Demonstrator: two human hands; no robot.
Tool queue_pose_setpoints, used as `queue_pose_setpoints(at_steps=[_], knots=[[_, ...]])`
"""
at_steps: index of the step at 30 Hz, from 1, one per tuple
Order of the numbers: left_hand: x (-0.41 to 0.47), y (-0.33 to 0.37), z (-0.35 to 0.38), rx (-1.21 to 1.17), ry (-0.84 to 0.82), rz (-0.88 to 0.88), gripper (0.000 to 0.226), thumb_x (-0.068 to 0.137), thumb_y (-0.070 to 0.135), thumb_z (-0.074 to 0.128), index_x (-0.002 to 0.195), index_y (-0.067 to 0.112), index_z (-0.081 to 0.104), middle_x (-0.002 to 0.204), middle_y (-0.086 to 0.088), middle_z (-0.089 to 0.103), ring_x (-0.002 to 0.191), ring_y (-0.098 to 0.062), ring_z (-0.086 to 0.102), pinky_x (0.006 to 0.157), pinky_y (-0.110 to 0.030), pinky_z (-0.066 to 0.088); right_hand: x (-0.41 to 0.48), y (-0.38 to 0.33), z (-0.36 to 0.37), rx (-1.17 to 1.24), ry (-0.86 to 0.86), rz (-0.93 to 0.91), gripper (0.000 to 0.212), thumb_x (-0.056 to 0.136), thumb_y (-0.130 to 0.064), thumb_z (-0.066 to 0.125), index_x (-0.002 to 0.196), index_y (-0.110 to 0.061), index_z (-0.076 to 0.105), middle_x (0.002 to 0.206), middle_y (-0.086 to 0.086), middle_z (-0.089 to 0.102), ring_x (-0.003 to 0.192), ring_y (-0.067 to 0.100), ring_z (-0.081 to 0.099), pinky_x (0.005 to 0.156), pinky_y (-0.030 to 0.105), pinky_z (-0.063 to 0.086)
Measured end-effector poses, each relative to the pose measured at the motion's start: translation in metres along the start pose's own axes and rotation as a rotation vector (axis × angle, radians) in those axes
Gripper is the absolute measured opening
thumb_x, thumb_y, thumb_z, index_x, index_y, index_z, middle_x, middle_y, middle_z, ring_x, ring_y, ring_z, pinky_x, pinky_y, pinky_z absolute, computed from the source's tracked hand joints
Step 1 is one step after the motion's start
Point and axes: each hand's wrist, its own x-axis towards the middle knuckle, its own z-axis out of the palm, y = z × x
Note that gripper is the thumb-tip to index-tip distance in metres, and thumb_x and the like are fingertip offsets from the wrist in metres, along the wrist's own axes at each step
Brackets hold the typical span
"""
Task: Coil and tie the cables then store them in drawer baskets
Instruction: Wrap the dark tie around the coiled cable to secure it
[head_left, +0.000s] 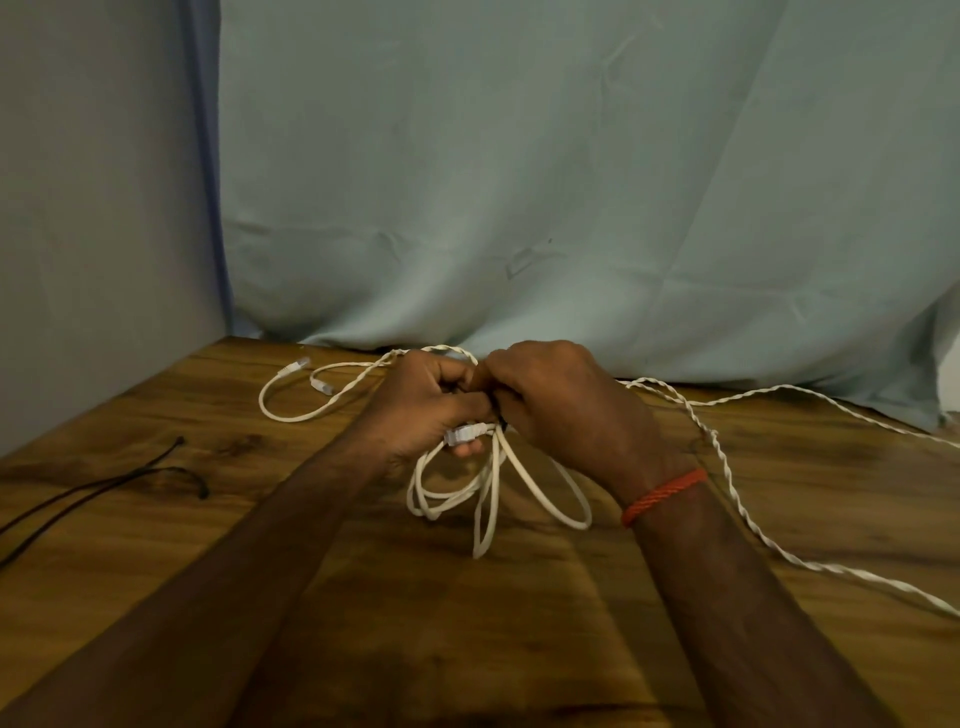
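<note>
Wooden table (467, 623) against wrinkled pale blue cloth backdrop (571, 182). Left hand (421, 410) and right hand (561, 410) meet above table centre, fingers of both curled tight round gathered top of white cable coil (491, 488); loops hang below fists, lowest reaching tabletop. Coil's plug (460, 434) juts from under left fingers. Red thread bracelet (665, 493) on right wrist. Twisted white cable (724, 467) trails away right. Second white cable (296, 418) lies loose far left. Black cord (104, 486) near left edge.
</note>
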Motion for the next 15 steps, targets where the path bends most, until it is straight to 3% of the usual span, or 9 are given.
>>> queue_pose_setpoints(at_steps=[3, 8, 12, 15], knots=[[-0.0011, 0.0009, -0.0011, -0.021, -0.013, -0.002, 0.011, 0.081, -0.015, 0.067, 0.081, -0.022, 0.059, 0.058, -0.023, 0.062, 0.039, -0.022, 0.056, 0.040, -0.023, 0.046, 0.0011, 0.0013, 0.0025, -0.052, -0.033, -0.007, 0.016, 0.083, -0.012, 0.061, 0.092, -0.007, 0.074, 0.077, 0.013, 0.066, 0.071, 0.035, 0.065, 0.062, 0.043, 0.053], [-0.0005, 0.0043, -0.0042, 0.030, -0.023, 0.027, 0.009, 0.081, -0.014, 0.067, 0.073, -0.013, 0.063, 0.057, -0.022, 0.064, 0.040, -0.023, 0.059, 0.042, -0.024, 0.048, 0.0008, 0.0044, 0.0060, -0.145, 0.022, 0.046, 0.004, 0.079, -0.010, 0.070, 0.076, -0.006, 0.072, 0.064, 0.012, 0.061, 0.057, 0.033, 0.062, 0.052, 0.035, 0.049], [0.0004, 0.0035, -0.0042, 0.061, -0.023, 0.048, 0.017, 0.080, -0.014, 0.067, 0.069, -0.001, 0.065, 0.054, -0.015, 0.064, 0.041, -0.025, 0.060, 0.043, -0.026, 0.048, -0.0043, 0.0004, 0.0055, -0.117, -0.012, 0.119, 0.013, 0.093, -0.019, 0.059, 0.091, -0.009, 0.066, 0.082, 0.010, 0.061, 0.075, 0.029, 0.060, 0.065, 0.038, 0.047], [-0.0005, 0.0041, -0.0046, 0.061, -0.035, 0.038, 0.009, 0.082, -0.016, 0.063, 0.077, -0.009, 0.064, 0.055, -0.018, 0.063, 0.038, -0.024, 0.058, 0.042, -0.025, 0.047, -0.0065, -0.0044, 0.0047, -0.070, 0.026, 0.155, 0.016, 0.094, -0.026, 0.056, 0.093, -0.011, 0.060, 0.085, 0.009, 0.060, 0.076, 0.028, 0.058, 0.066, 0.040, 0.049]])
